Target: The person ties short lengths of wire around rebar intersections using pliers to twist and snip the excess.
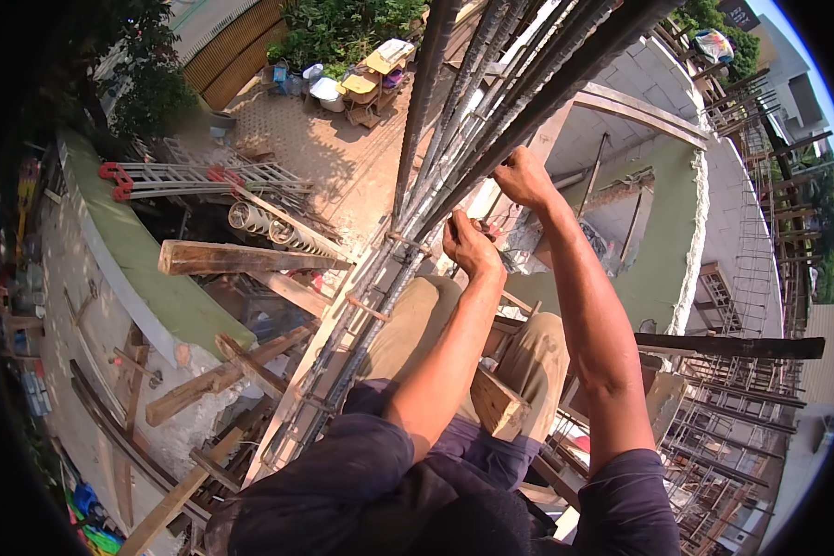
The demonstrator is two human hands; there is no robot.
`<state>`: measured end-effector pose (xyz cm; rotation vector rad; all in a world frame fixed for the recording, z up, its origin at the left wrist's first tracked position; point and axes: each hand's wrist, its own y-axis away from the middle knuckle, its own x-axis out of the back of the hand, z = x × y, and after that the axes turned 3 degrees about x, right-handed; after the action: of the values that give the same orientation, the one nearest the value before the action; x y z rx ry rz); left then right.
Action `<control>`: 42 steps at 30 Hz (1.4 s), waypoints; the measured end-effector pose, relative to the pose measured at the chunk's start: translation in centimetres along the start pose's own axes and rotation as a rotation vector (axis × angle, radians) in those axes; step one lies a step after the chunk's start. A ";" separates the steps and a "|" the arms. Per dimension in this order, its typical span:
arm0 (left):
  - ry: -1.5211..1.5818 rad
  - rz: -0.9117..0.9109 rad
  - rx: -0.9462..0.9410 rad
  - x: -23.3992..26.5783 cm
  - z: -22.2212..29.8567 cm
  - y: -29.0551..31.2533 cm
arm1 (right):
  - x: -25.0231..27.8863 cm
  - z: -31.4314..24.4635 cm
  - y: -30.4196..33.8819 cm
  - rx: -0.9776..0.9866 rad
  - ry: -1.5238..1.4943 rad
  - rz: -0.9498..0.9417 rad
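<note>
Several dark ribbed steel bars (558, 91) rise from a rebar cage (329, 357) with rusty hoops (369, 309) around it. Close against the right side of the bars is my left hand (473, 245), its fingers curled in a pinch. My right hand (524, 178), farther up and to the right, is closed beside the thickest bar. What either hand grips is too small or too hidden to name; a thin dark piece shows between them. My bent knees (539, 366) are below the hands, with a wooden block (499, 404) between them.
Timber beams (241, 258) jut out at the left, near a ladder with red ends (171, 178). A green-faced wall (663, 218) with a broken edge stands at the right. More rebar cages (723, 445) lie at the lower right. The paved ground (296, 139) is far below.
</note>
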<state>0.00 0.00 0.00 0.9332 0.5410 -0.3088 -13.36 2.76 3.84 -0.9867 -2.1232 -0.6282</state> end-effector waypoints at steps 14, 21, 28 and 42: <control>0.033 0.199 0.192 -2.7 1.3 -1.1 | 0.5 -1.8 -7.2 0.391 0.193 -0.155; -0.099 0.138 0.042 -1.8 0.7 -1.1 | -1.2 -0.3 -7.4 0.550 0.392 -0.040; -0.355 -0.043 -0.252 1.8 -2.1 -4.4 | -2.2 2.1 -4.6 0.369 0.267 0.055; -0.303 -0.092 -0.305 2.5 -2.3 -4.0 | -1.7 -1.5 -2.7 0.387 0.282 0.192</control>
<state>-0.55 -0.39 -5.15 0.5539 0.3396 -0.4294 -14.13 -0.59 3.18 -0.8172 -1.7856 -0.2304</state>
